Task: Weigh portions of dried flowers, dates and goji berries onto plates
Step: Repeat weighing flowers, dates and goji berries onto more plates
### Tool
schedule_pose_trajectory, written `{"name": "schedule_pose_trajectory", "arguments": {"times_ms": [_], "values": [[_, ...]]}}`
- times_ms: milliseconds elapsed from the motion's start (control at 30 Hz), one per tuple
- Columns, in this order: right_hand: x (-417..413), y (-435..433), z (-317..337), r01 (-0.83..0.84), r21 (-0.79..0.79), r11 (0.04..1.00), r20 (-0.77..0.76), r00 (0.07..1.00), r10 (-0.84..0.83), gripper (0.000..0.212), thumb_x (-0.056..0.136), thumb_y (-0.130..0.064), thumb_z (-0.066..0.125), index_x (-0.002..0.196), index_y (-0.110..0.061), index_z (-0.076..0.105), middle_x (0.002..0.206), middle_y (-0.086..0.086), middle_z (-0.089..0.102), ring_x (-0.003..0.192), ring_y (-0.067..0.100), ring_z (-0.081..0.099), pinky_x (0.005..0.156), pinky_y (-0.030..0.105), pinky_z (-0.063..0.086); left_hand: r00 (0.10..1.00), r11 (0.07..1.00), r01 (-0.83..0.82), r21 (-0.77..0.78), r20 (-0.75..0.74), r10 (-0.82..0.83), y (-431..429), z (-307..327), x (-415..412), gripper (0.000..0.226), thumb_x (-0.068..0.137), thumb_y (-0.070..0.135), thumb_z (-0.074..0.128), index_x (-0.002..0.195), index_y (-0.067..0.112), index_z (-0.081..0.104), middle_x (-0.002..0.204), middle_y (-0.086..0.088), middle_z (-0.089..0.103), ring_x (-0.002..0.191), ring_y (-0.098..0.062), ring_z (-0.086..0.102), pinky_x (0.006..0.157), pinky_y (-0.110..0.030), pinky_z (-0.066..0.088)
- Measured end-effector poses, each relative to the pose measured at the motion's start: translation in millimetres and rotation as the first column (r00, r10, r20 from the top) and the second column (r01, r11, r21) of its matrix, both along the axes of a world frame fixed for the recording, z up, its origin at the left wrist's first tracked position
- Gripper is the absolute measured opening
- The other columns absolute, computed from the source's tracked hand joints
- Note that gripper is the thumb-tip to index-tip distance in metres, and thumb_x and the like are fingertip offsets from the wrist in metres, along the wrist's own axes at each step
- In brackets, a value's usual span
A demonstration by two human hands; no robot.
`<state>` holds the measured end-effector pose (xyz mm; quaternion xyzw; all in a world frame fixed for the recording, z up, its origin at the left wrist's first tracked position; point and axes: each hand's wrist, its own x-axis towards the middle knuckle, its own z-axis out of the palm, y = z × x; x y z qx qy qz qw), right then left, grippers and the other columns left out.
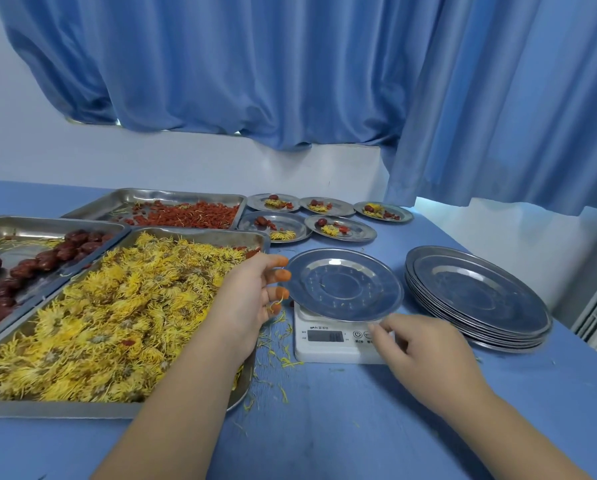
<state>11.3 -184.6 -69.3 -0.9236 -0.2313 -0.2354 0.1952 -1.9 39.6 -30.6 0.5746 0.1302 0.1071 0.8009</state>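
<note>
An empty steel plate [345,285] sits on a small white digital scale [328,344]. My left hand [252,292] hovers over the right edge of the tray of yellow dried flowers [117,313], fingers loosely spread with stained tips next to the plate's left rim, holding nothing. My right hand [425,351] reaches to the scale's front right corner, a fingertip at its buttons. Behind the flowers stand a tray of dark red dates [30,265] and a tray of goji berries [186,216].
Several small plates [325,220] with portions of flower, date and goji stand at the back. A stack of empty steel plates [477,299] lies to the right of the scale. Loose yellow petals [276,344] are scattered on the blue table. Blue curtains hang behind.
</note>
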Motion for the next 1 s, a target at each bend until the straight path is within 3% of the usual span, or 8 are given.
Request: {"name": "schedule_pose_trajectory", "arguments": {"times_ms": [100, 200, 333, 600, 733, 833, 900, 1000], "values": [[3.7, 16.4, 15.2, -0.084, 0.241, 0.967, 0.05, 0.996, 0.074, 0.044, 0.087, -0.035, 0.055, 0.052, -0.017, 0.035, 0.045, -0.002, 0.035, 0.046, 0.013, 0.034, 0.048, 0.034, 0.036, 1.0, 0.997, 0.008, 0.082, -0.007, -0.008, -3.9, -2.4, 2.5, 0.011, 0.091, 0.02, 0.056, 0.094, 0.014, 0.065, 0.07, 0.002, 0.062, 0.056, -0.014, 0.05, 0.057, -0.028, 0.037], [11.4, 40.2, 28.6, -0.119, 0.379, 0.918, 0.091, 0.992, 0.091, 0.046, 0.087, -0.031, 0.055, 0.051, -0.016, 0.031, 0.046, -0.001, 0.034, 0.046, 0.013, 0.032, 0.048, 0.035, 0.036, 0.994, 0.995, 0.082, 0.051, 0.072, -0.086, -8.1, -3.4, -1.7, 0.011, 0.091, 0.021, 0.056, 0.095, 0.015, 0.065, 0.071, 0.003, 0.064, 0.055, -0.012, 0.053, 0.057, -0.027, 0.038], [11.0, 51.3, 24.8, -0.173, 0.317, 0.933, 0.176, 0.977, 0.121, 0.046, 0.088, -0.025, 0.057, 0.053, -0.018, 0.03, 0.047, -0.003, 0.027, 0.048, 0.019, 0.033, 0.047, 0.035, 0.034, 0.979, 0.993, 0.085, 0.079, 0.179, -0.098, -8.4, -0.7, -7.7, 0.013, 0.093, 0.017, 0.052, 0.096, 0.016, 0.065, 0.075, 0.002, 0.064, 0.057, -0.012, 0.054, 0.06, -0.029, 0.038], [-2.7, 46.3, 6.0, -0.282, 0.229, 0.932, 0.143, 0.956, 0.255, 0.044, 0.087, -0.039, 0.046, 0.054, -0.017, 0.028, 0.048, -0.003, 0.028, 0.046, 0.016, 0.035, 0.044, 0.036, 0.032, 0.961, 0.952, -0.232, 0.197, 0.198, 0.194, 57.6, 23.3, -10.3, 0.02, 0.094, 0.028, 0.054, 0.109, 0.016, 0.061, 0.097, -0.001, 0.064, 0.073, -0.014, 0.057, 0.062, -0.03, 0.048], [-4.4, 51.5, 9.9, -0.243, 0.251, 0.937, 0.088, 0.97, 0.228, 0.044, 0.087, -0.036, 0.051, 0.054, -0.016, 0.028, 0.047, 0.001, 0.032, 0.047, 0.018, 0.036, 0.046, 0.036, 0.033, 0.937, 0.779, -0.342, 0.525, 0.127, 0.326, 108.4, 45.5, 3.0, 0.021, 0.093, 0.033, 0.051, 0.105, 0.02, 0.063, 0.1, -0.002, 0.066, 0.077, -0.016, 0.058, 0.069, -0.033, 0.048], [-5.0, 53.1, 6.6, -0.234, 0.232, 0.944, 0.068, 0.972, 0.224, 0.045, 0.088, -0.032, 0.057, 0.055, -0.014, 0.032, 0.048, 0.002, 0.035, 0.047, 0.017, 0.037, 0.045, 0.033, 0.03, 0.96, 0.525, -0.228, 0.82, 0.098, 0.264, 132.0, 49.5, 12.8, 0.013, 0.095, 0.036, 0.05, 0.096, 0.03, 0.061, 0.09, 0.002, 0.065, 0.073, -0.013, 0.058, 0.064, -0.029, 0.047], [-3.9, 54.5, 6.5, -0.234, 0.22, 0.947, 0.063, 0.972, 0.225, 0.046, 0.088, -0.032, 0.058, 0.054, -0.014, 0.031, 0.048, 0.001, 0.034, 0.048, 0.017, 0.037, 0.045, 0.03, 0.027, 0.975, 0.397, -0.14, 0.907, 0.055, 0.217, 141.9, 45.5, 23.2, 0.012, 0.096, 0.034, 0.05, 0.097, 0.03, 0.062, 0.088, 0.005, 0.065, 0.073, -0.01, 0.058, 0.06, -0.026, 0.043], [-3.3, 56.6, 8.8, -0.258, 0.191, 0.947, 0.092, 0.965, 0.244, 0.044, 0.086, -0.037, 0.05, 0.053, -0.015, 0.032, 0.047, -0.001, 0.033, 0.046, 0.016, 0.036, 0.042, 0.029, 0.027, 0.975, 0.355, -0.105, 0.929, 0.025, 0.221, 152.3, 32.6, 46.3, 0.012, 0.096, 0.027, 0.051, 0.096, 0.025, 0.063, 0.09, 0.002, 0.065, 0.074, -0.015, 0.059, 0.061, -0.027, 0.045]]}}
